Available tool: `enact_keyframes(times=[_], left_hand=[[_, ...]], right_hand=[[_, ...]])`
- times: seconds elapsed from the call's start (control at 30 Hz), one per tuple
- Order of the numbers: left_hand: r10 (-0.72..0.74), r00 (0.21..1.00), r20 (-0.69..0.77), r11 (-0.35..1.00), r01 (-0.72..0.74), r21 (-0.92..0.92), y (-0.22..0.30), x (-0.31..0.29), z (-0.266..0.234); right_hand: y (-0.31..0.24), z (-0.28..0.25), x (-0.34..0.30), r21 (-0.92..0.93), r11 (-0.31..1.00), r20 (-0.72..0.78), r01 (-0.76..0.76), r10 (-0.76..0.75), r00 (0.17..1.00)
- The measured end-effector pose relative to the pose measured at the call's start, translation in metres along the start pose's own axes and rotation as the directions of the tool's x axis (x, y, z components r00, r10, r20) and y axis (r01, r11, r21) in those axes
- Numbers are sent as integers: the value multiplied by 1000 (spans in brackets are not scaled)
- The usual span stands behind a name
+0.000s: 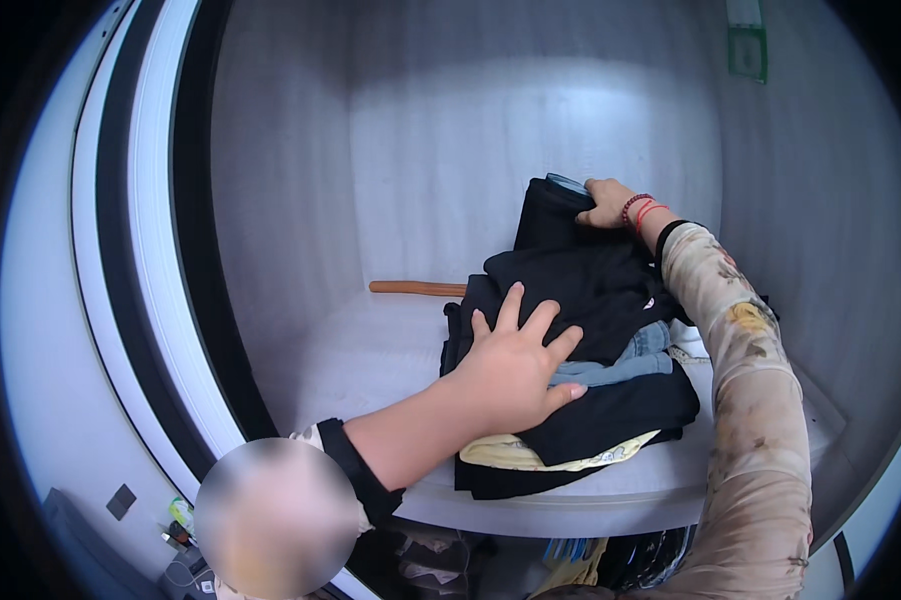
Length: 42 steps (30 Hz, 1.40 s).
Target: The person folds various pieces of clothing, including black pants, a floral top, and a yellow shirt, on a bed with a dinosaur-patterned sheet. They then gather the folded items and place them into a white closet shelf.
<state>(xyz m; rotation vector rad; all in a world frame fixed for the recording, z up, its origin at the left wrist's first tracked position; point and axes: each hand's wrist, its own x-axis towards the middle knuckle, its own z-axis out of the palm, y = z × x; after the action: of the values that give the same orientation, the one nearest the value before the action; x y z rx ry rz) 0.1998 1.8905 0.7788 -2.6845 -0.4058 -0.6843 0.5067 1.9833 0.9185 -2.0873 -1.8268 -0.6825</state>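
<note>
My left hand [515, 375] lies with fingers spread on a stack of folded clothes, its palm and fingers resting on a black garment [560, 290]. Behind the stack, my right hand [607, 203] has closed on the top edge of a folded black garment [550, 217] that stands upright, a bluish strip showing at its top. Below the left hand, folded blue denim [625, 370] sticks out of the stack. Lower down come more black cloth [620, 415] and a pale yellow patterned piece [570, 456]. My right fingertips are partly hidden by the cloth.
The clothes sit on a pale wood-grain wardrobe shelf [540, 515] between side walls. A brown wooden rod [415, 288] juts out left of the stack. Clothes hang on blue hangers [567, 549] under the shelf. A green-framed tag [747, 53] is on the right wall.
</note>
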Motion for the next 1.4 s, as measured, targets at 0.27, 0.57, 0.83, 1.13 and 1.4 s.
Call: enact_keyframes(times=[0.27,0.57,0.83,1.13,1.4], left_hand=[[3,999,-34,1000,-4,-17,-2,-6,-4],[-4,999,-36,999,2,-54,-4,-4,-2],[27,997,-76,999,-29,-26,-5,-7,-7],[59,994,-90,998,-61,-14,-4,-1,3],[12,1000,-13,1000,-12,0,6,-1,-31]], right_hand=[[-15,8,5,129,992,165,10,-32,986],[20,-53,-3,30,997,-236,-76,81,968],[62,-173,-84,-223,939,-493,-261,122,861],[75,-210,-176,-488,750,-385,-447,275,881],[1,-258,-230,-670,637,-376,-382,152,914]])
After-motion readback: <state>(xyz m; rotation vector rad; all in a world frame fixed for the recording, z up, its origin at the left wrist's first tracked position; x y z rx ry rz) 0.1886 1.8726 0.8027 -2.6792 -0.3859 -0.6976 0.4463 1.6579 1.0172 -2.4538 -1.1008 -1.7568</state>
